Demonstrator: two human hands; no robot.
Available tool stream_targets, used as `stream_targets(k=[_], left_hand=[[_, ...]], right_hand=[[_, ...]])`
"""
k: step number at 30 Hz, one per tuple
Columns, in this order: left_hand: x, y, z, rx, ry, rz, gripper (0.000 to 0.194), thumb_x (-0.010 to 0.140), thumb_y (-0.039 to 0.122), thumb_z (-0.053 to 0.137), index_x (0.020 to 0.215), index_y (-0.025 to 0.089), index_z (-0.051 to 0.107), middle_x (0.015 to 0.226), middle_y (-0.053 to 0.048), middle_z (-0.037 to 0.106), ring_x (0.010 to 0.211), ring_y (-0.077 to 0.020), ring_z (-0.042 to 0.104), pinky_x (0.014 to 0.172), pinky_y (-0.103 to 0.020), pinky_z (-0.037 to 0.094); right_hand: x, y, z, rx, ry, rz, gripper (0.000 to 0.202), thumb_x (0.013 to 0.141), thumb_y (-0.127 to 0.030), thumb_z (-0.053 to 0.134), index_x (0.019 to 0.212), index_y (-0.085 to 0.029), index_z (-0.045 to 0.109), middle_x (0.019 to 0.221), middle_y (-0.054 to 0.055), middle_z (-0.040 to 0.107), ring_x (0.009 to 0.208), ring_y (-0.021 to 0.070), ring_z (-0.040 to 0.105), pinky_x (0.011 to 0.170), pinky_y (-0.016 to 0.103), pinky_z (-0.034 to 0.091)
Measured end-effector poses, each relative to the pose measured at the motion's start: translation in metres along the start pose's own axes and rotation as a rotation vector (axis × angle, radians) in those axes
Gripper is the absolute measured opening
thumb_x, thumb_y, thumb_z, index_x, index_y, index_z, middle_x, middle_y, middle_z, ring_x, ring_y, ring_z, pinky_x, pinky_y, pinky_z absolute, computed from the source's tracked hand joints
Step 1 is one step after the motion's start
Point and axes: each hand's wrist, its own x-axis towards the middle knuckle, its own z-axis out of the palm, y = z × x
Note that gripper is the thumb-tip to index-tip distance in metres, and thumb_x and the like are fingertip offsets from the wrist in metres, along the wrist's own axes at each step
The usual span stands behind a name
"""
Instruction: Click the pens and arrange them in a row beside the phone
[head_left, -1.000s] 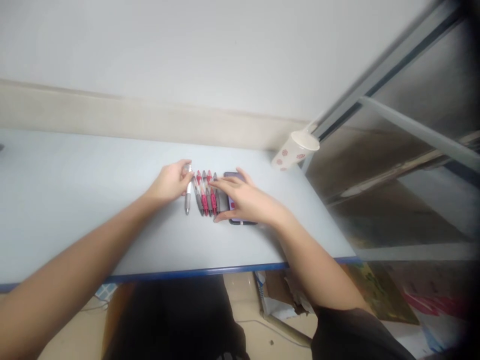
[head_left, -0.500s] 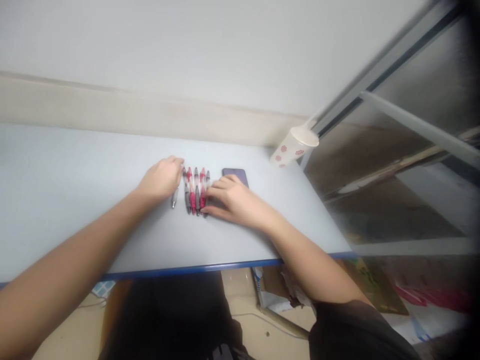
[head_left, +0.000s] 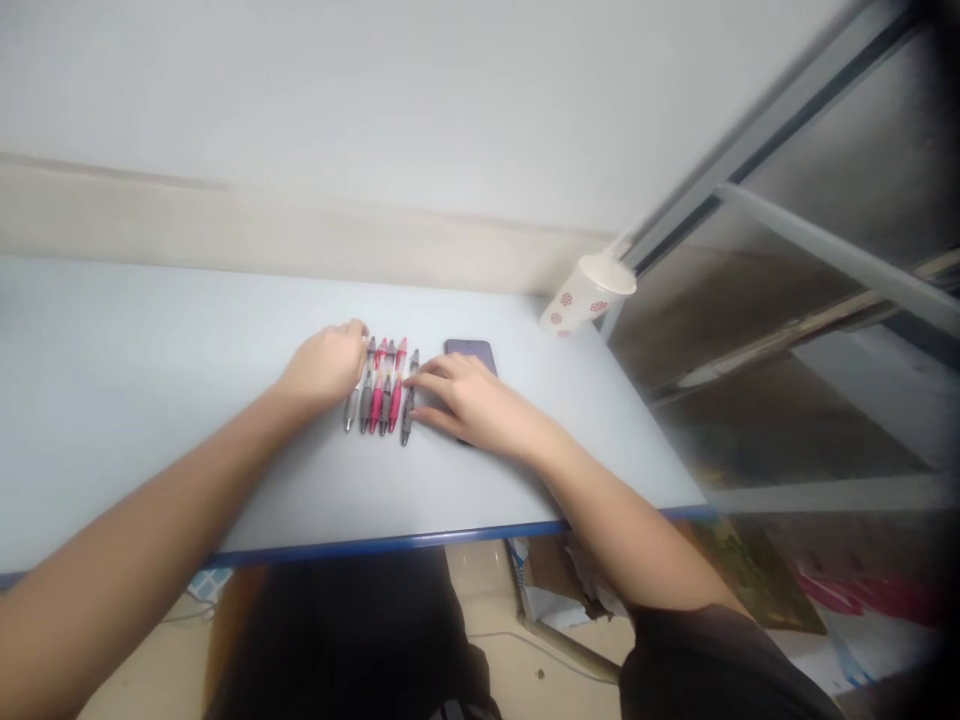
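Observation:
Several click pens, grey and red with clear upper barrels, lie side by side on the table, tips toward me. My left hand is curled at the left end of the row, its fingers closed around the upper part of the leftmost grey pen; its fingertips are partly hidden. Beside that pen lie a dark grey pen and a red pen. My right hand has its fingers apart. Its fingertips reach over the rightmost grey pen toward the nearest red pen.
Partly under my right hand is a dark phone. A white paper cup with red patterns stands tilted in view at the back right, by a framed glass panel. The table has a blue front edge, with a wall behind.
The middle pens have shifted left against the leftmost pen and now slant slightly. A gap has opened between them and the rightmost grey pen. Both hands have barely moved.

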Motion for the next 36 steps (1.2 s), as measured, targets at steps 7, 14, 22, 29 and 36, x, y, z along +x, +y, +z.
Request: stream_targets(k=[7, 14, 22, 29, 36], left_hand=[[-0.001, 0.006, -0.001, 0.019, -0.009, -0.04, 0.035, 0.107, 0.019, 0.032, 0.125, 0.01, 0.06, 0.107, -0.021, 0.074, 0.099, -0.0348, 0.071, 0.079, -0.041, 0.052], [0.0, 0.005, 0.002, -0.006, 0.004, -0.05, 0.035, 0.109, 0.022, 0.032, 0.126, 0.011, 0.06, 0.11, -0.02, 0.074, 0.1, -0.0328, 0.071, 0.079, -0.04, 0.051], [-0.005, 0.007, -0.002, -0.001, 0.116, -0.024, 0.035, 0.109, 0.028, 0.036, 0.13, 0.017, 0.062, 0.112, -0.017, 0.075, 0.103, -0.0329, 0.07, 0.082, -0.041, 0.052], [-0.011, 0.008, 0.001, -0.235, 0.141, 0.201, 0.036, 0.107, 0.04, 0.042, 0.116, 0.022, 0.072, 0.106, -0.008, 0.072, 0.09, -0.0232, 0.068, 0.079, -0.034, 0.051], [-0.016, 0.011, 0.002, -0.2, 0.077, 0.236, 0.036, 0.104, 0.041, 0.049, 0.125, 0.025, 0.073, 0.107, -0.007, 0.068, 0.085, -0.021, 0.066, 0.076, -0.032, 0.05]], right_hand=[[0.005, -0.002, 0.008, 0.0, 0.06, 0.001, 0.043, 0.107, -0.042, 0.057, 0.141, -0.018, 0.065, 0.137, 0.016, 0.068, 0.129, 0.0326, 0.058, 0.112, 0.05, 0.043], [0.004, -0.006, 0.006, 0.015, 0.1, -0.051, 0.039, 0.107, -0.042, 0.059, 0.137, -0.019, 0.068, 0.134, 0.014, 0.069, 0.121, 0.0306, 0.06, 0.108, 0.048, 0.042], [-0.002, -0.021, -0.007, 0.201, 0.003, -0.095, 0.025, 0.108, -0.035, 0.058, 0.1, -0.017, 0.073, 0.087, 0.005, 0.066, 0.076, 0.0162, 0.056, 0.073, 0.03, 0.04], [0.0, -0.025, -0.007, 0.228, -0.181, -0.023, 0.022, 0.107, -0.036, 0.058, 0.104, -0.018, 0.07, 0.087, 0.003, 0.065, 0.069, 0.0139, 0.052, 0.065, 0.029, 0.034], [0.0, -0.024, -0.008, 0.15, -0.114, 0.077, 0.02, 0.106, -0.033, 0.06, 0.12, -0.022, 0.068, 0.101, 0.005, 0.07, 0.077, 0.0171, 0.061, 0.07, 0.03, 0.042]])
